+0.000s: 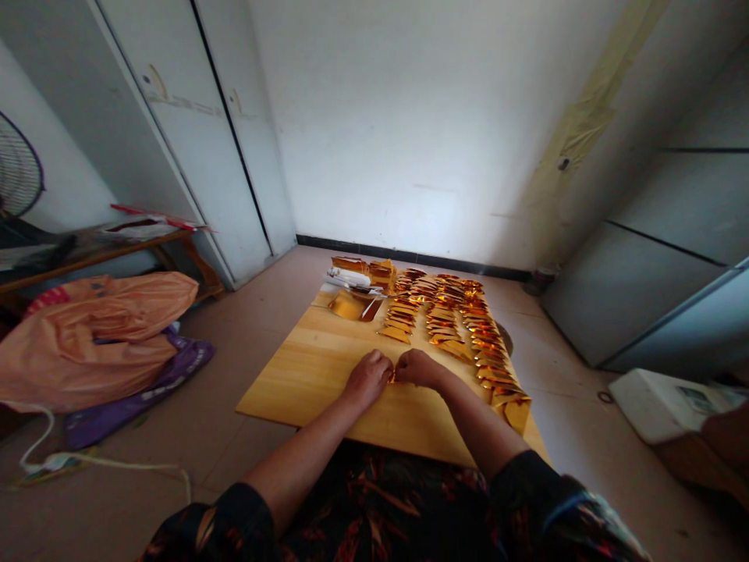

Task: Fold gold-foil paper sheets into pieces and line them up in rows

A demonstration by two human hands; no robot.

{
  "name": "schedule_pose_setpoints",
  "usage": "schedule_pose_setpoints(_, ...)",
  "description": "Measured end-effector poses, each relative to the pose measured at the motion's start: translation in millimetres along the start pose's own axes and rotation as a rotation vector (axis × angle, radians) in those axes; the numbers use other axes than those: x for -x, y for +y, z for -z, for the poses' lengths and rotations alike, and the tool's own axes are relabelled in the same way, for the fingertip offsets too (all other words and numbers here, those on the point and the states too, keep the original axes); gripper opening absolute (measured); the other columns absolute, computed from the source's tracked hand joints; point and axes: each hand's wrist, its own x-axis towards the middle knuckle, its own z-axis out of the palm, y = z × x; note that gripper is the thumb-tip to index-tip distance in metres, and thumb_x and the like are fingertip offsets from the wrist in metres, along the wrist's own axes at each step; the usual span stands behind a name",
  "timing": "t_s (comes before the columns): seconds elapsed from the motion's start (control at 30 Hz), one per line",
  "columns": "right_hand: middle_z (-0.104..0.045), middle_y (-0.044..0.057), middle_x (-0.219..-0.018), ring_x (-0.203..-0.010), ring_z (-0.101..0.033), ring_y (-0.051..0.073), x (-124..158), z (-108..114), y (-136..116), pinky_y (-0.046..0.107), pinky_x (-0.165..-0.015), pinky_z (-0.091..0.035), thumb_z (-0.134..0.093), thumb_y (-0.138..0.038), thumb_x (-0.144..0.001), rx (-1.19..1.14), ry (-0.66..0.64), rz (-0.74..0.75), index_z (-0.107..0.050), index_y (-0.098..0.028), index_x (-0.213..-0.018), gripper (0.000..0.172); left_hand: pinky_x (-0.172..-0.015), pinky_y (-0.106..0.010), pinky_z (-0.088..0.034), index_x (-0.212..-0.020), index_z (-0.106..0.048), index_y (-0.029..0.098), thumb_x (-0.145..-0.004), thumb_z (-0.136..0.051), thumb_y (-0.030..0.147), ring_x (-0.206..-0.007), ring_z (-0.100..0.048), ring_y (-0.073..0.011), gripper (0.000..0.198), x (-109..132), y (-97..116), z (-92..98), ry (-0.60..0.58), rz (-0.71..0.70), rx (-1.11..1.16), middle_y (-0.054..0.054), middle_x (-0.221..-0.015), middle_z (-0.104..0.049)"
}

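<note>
Both hands meet at the middle of the frame, low on the worktop (304, 367). The left hand (367, 378) and right hand (418, 367) are curled nearly closed, fingertips pinched together on a small piece of gold foil (394, 376). Only a sliver of it shows between the knuckles, so I cannot tell how it is creased.

The foil looks thin and slick. To my eye a pinch that is too hard could tear it or set a crooked crease, and a loose one could let it slide out of line.

The rows (445, 312) of finished gold pieces run from the upper middle down to the right, very close to the right forearm. A sweep of that arm could scatter them. The lowest pieces (512, 402) sit right at the worktop's right edge and seem likely to slip off at a nudge.

The worktop appears to rest against the person's lap, so a shifted knee might tilt it and send the loose stack (351, 304) at its far left sliding.
</note>
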Motion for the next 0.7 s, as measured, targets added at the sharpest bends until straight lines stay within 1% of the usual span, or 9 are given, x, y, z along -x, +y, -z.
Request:
schedule_pose_setpoints(0.07,-0.073,0.004,-0.082,-0.077,-0.064,0.014,1,-1,0,0.017,-0.064,-0.042,-0.054,-0.009,-0.072,-0.002,0.0,-0.001,-0.075,-0.015,-0.087,0.027,-0.078,-0.026,-0.042,-0.083,-0.064,0.019,-0.086,-0.049,0.015,-0.088,-0.054,-0.0155,0.015,0,-1,-0.7,0.005,-0.005,0.006,-0.003,-0.088,-0.056)
schedule_pose_setpoints(0.2,-0.072,0.003,-0.076,-0.065,-0.063,0.011,5,-1,0,0.017,-0.06,-0.042,-0.049,-0.006,-0.074,-0.021,-0.036,-0.019,-0.074,-0.015,-0.092,0.032,-0.077,-0.026,-0.042,-0.083,-0.063,0.019,-0.087,-0.048,0.016,-0.087,-0.053,-0.0157,0.016,1,-1,-1.3,0.011,-0.042,0.005,-0.003,-0.088,-0.055)
schedule_pose_setpoints(0.23,-0.073,0.003,-0.077,-0.065,-0.063,0.012,6,-1,-1,0.017,-0.061,-0.043,-0.049,-0.006,-0.075,-0.009,-0.034,-0.014,-0.074,-0.016,-0.092,0.032,-0.077,-0.027,-0.042,-0.083,-0.063,0.018,-0.087,-0.048,0.016,-0.087,-0.053,-0.0159,0.016,1,-2,-1.4,0.012,-0.051,0.002,-0.003,-0.088,-0.055)
schedule_pose_setpoints(0.37,-0.073,0.004,-0.093,-0.086,-0.064,0.015,9,-1,-5,0.019,-0.071,-0.043,-0.051,-0.008,-0.075,0.084,0.031,0.021,-0.074,-0.018,-0.091,0.03,-0.077,-0.027,-0.041,-0.084,-0.063,0.018,-0.088,-0.047,0.015,-0.088,-0.052,-0.0166,0.017,1,-2,-1.3,0.017,-0.062,-0.003,-0.004,-0.088,-0.055)
schedule_pose_setpoints(0.47,-0.073,0.006,-0.096,-0.089,-0.064,0.016,8,-3,-7,0.02,-0.074,-0.043,-0.05,-0.011,-0.079,0.108,0.03,0.004,-0.075,-0.018,-0.093,0.03,-0.077,-0.028,-0.041,-0.084,-0.062,0.018,-0.087,-0.049,0.014,-0.087,-0.052,-0.0168,0.015,1,-1,-0.8,0.008,-0.058,-0.002,-0.004,-0.088,-0.055)
schedule_pose_setpoints(0.6,-0.073,0.009,-0.093,-0.085,-0.065,0.018,2,-3,-8,0.022,-0.069,-0.043,-0.053,-0.019,-0.08,0.145,0.021,-0.028,-0.076,-0.016,-0.089,0.025,-0.078,-0.029,-0.042,-0.083,-0.061,0.016,-0.085,-0.051,0.013,-0.088,-0.053,-0.0176,0.011,0,0,-0.9,0.004,-0.032,-0.015,-0.005,-0.089,-0.056)
schedule_pose_setpoints(0.7,-0.073,0.008,-0.085,-0.081,-0.066,0.018,-1,-4,-10,0.021,-0.066,-0.042,-0.055,-0.019,-0.078,0.164,0.011,-0.042,-0.076,-0.016,-0.081,0.021,-0.076,-0.029,-0.042,-0.08,-0.06,0.016,-0.084,-0.052,0.013,-0.086,-0.053,-0.0177,0.009,-1,0,-1.9,0.007,-0.008,-0.017,-0.005,-0.087,-0.056)
